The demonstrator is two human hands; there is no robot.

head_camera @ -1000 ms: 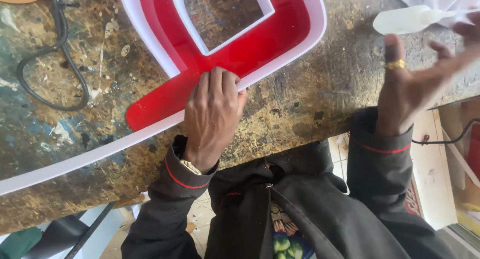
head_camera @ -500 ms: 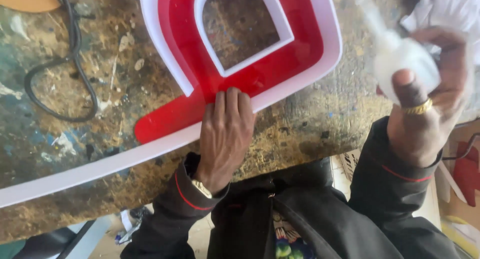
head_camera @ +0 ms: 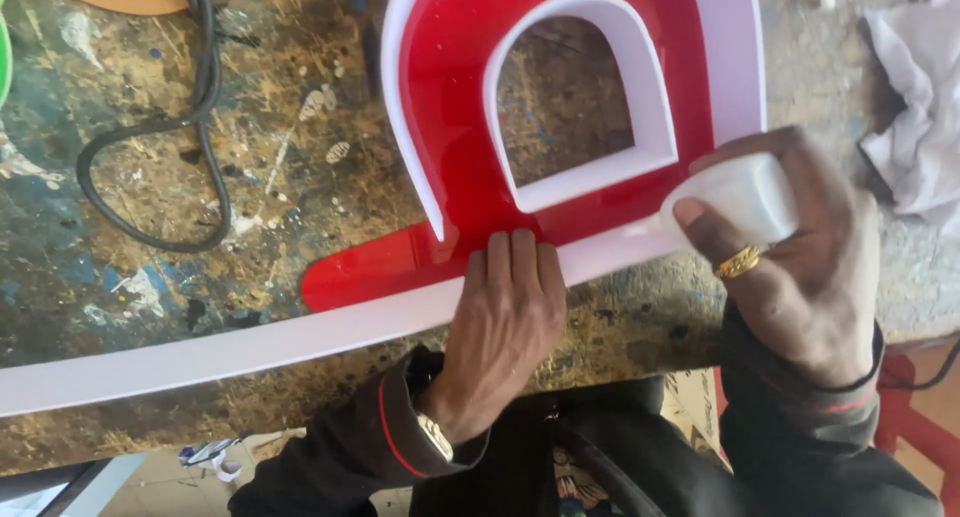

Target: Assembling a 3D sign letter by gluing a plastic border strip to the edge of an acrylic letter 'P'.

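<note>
Your left hand (head_camera: pixel 510 312) is pressing flat on the white strip (head_camera: pixel 230 352) against the red letter (head_camera: pixel 450 127) on the tabletop (head_camera: pixel 120 287); your right hand (head_camera: pixel 800 257) is gripping a white bottle (head_camera: pixel 740 197), nozzle at the seam, likely gluing it.

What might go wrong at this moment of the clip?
The white strip is pinned only under the left hand; its long free end could spring off the red letter panel. The white bottle in the right hand might spill onto the red face.
</note>
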